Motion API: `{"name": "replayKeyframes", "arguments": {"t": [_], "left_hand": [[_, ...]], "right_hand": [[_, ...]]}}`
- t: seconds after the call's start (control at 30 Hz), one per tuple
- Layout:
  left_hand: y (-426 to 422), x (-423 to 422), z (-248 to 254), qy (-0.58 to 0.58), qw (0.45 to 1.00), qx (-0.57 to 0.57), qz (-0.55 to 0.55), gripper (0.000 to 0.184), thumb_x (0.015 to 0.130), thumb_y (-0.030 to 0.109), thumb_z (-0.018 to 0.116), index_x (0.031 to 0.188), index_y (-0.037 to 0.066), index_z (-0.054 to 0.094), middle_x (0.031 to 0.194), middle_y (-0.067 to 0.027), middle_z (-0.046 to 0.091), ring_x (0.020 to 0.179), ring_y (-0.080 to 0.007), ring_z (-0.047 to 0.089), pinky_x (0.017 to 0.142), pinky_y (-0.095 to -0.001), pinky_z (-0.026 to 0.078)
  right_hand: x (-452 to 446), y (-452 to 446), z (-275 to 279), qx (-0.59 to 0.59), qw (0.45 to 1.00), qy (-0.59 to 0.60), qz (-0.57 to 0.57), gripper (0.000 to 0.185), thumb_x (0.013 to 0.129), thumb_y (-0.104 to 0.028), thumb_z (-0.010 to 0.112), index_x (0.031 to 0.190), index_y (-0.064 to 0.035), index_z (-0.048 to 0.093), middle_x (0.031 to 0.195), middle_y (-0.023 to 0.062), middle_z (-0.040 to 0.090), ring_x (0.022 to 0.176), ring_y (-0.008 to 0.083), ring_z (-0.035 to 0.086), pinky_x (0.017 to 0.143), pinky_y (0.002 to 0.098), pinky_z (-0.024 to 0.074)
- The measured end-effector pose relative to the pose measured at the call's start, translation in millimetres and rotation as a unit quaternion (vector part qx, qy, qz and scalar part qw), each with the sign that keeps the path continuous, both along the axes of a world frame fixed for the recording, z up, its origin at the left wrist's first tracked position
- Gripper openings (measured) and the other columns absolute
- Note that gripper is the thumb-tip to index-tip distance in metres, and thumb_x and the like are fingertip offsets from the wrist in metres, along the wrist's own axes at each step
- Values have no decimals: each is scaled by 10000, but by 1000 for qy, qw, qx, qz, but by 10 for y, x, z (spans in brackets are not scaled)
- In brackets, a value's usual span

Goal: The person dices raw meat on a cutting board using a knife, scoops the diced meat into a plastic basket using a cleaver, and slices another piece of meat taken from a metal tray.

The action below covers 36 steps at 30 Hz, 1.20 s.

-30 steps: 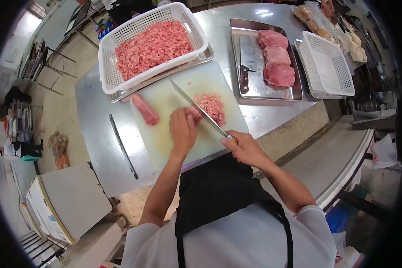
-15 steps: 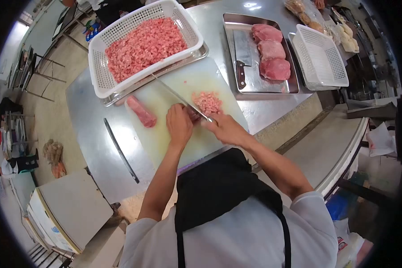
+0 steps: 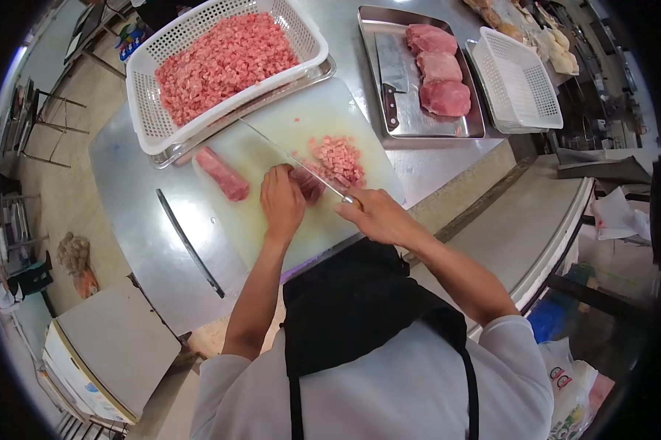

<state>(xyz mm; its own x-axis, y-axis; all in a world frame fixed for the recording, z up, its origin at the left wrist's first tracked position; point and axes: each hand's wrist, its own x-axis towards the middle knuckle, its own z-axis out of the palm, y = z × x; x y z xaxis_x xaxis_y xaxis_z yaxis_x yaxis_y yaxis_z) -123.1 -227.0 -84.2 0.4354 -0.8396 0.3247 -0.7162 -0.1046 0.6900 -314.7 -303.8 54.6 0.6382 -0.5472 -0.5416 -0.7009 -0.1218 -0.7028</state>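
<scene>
Meat (image 3: 311,188) under left fingers (image 3: 278,177); knife (image 3: 324,180) now farther forward.

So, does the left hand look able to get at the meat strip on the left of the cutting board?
Probably yes: only bare cutting board separates the meat strip from the left hand. It would likely have to leave the meat piece it touches first.

No legible text; red print (image 3: 560,377) on plastic bag (image 3: 574,400) too small.
</scene>
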Motion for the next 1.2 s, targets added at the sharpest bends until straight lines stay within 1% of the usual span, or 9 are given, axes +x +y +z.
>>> {"name": "replayKeyframes", "arguments": {"t": [0.1,0.23,0.43,0.63,0.9,0.97,1.07,1.17,1.2], "left_hand": [[18,12,-79,-33,998,53,-17,226,830,-3,550,1054,-10,576,948,-204,590,921,-418,562,825,-513,428],[-8,-56,-103,-47,999,14,14,245,834,-12,543,1074,3,588,963,-200,598,931,-412,565,823,-515,425],[89,-38,-86,-2,1000,17,11,245,812,9,580,1055,6,605,957,-172,607,937,-385,567,838,-497,420],[132,-79,-215,-75,997,18,16,197,864,45,606,1059,27,616,952,-158,635,926,-381,583,830,-488,424],[190,74,-117,-4,1000,-17,-9,176,831,64,635,1004,46,607,948,-154,638,913,-375,580,822,-489,423],[209,41,-88,-28,999,32,-8,182,831,46,623,1013,42,609,950,-154,640,924,-371,584,825,-489,423],[141,50,-159,-64,997,49,-1,200,826,22,606,1026,35,614,949,-154,642,939,-368,587,827,-487,425],[160,50,-175,-58,998,27,0,206,819,10,602,1024,31,615,949,-155,641,948,-368,586,829,-487,425],[204,47,-164,-49,999,19,-5,205,817,8,602,1021,30,614,949,-155,641,950,-368,585,829,-487,425]], "right_hand": [[-45,143,-12,60,998,17,-29,505,1030,-435,572,1224,27,633,950,294,695,984,486,670,881,541,507],[129,172,-702,-102,988,-112,-22,484,1031,-401,577,1187,54,634,991,311,687,1027,497,655,907,528,496],[92,184,185,54,998,23,-36,484,1036,-396,567,1174,64,632,948,314,692,971,519,659,873,547,507],[146,365,-762,-105,987,-117,-39,509,1014,-411,600,1127,85,627,913,312,682,927,517,661,841,542,510],[49,370,27,42,998,6,-52,476,1010,-397,605,1129,63,631,900,291,676,901,485,673,814,519,508],[11,451,-28,35,997,-5,-63,479,1014,-408,596,1134,53,638,928,295,684,906,478,678,816,512,511],[96,409,-599,-68,990,-119,-31,487,1019,-424,581,1144,42,651,946,299,689,920,466,686,821,504,514],[214,347,-845,-126,983,-133,-19,495,1023,-430,571,1139,44,656,946,299,689,924,459,690,825,504,515],[202,368,-720,-79,991,-101,-30,493,1023,-426,572,1140,46,656,943,300,689,928,460,690,827,506,514]]}}
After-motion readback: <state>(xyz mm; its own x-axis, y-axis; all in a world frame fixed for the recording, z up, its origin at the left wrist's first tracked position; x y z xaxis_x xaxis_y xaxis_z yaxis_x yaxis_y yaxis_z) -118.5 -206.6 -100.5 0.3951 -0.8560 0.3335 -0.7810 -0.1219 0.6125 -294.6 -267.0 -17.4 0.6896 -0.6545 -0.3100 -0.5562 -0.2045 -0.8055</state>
